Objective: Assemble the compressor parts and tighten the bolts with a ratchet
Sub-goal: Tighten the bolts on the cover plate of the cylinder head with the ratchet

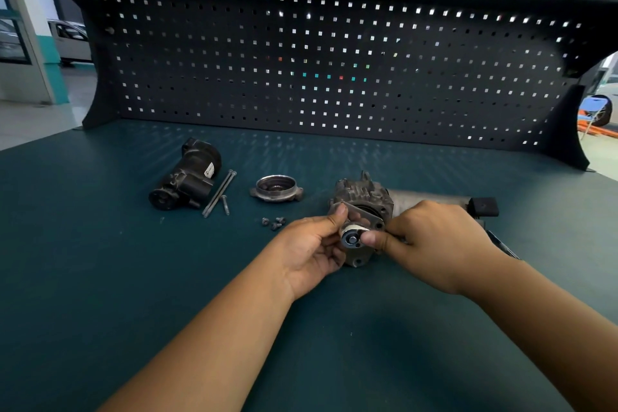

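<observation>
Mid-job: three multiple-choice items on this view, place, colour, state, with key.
1. Where is the round grey metal cover? A. Between the long thin bolts and the grey finned compressor body. B. On top of that body. C. At the near bench edge.
2. What colour is the bench top? A. Red. B. White. C. Dark teal.
3. The small round silver part is: A. loose on the bench top. B. pinched by fingers of the left hand and right hand. C. inside the cover.
Key: A, it lies in the gap between them; C, teal all over; B, both thumbs press on it.
</observation>
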Demonstrator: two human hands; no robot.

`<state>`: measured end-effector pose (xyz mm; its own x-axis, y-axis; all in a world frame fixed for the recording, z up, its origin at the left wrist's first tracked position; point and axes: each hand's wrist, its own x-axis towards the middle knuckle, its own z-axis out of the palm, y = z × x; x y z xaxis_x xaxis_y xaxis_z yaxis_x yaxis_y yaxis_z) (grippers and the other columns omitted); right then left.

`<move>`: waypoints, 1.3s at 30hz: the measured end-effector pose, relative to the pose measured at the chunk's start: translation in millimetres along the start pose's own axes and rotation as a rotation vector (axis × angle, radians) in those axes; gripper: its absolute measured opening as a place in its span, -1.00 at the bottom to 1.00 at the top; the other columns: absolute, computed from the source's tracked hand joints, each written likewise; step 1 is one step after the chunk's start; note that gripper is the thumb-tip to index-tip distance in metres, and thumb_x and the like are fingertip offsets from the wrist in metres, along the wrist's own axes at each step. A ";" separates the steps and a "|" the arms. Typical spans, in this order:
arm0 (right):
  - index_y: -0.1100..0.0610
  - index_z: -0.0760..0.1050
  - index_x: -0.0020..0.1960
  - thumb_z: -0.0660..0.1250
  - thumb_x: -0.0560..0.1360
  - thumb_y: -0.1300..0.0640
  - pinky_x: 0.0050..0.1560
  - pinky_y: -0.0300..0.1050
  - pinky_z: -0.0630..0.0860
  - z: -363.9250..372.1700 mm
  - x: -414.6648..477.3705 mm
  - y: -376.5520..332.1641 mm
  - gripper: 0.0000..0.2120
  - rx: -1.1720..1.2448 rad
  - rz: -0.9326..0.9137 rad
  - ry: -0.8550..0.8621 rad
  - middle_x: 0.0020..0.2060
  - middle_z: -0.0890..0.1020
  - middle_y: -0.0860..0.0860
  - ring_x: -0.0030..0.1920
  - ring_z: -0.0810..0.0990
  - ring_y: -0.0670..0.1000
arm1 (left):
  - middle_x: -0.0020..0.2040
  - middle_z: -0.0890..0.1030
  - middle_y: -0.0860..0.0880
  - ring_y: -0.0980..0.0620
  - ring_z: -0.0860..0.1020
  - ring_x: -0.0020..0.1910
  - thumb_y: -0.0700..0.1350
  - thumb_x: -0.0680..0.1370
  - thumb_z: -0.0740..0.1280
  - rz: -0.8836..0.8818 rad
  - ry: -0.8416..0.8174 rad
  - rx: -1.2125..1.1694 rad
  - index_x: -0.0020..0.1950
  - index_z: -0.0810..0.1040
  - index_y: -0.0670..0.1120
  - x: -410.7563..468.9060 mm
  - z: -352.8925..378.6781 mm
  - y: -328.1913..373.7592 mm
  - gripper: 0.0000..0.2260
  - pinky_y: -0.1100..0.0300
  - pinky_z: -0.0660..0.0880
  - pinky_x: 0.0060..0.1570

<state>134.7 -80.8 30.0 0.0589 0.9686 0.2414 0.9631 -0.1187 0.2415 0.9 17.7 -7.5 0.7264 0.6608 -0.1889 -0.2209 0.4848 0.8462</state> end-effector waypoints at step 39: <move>0.18 0.58 -0.25 0.45 0.23 -0.06 -0.51 -0.28 0.29 -32.6 -8.4 16.2 -0.70 1.452 0.198 0.489 -0.51 0.45 0.04 -0.51 0.34 -0.06 | -0.30 0.63 -0.09 0.09 0.55 -0.38 -0.09 0.28 0.38 -0.078 0.029 -0.078 -0.32 0.65 -0.12 1.8 -3.0 0.8 -0.88 0.35 0.38 -0.53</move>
<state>141.3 -98.0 62.6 0.4023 0.7657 0.5018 0.3852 0.3557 -0.8515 0.1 20.9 -8.7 0.7245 0.6351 -0.2679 -0.2152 0.5776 0.7874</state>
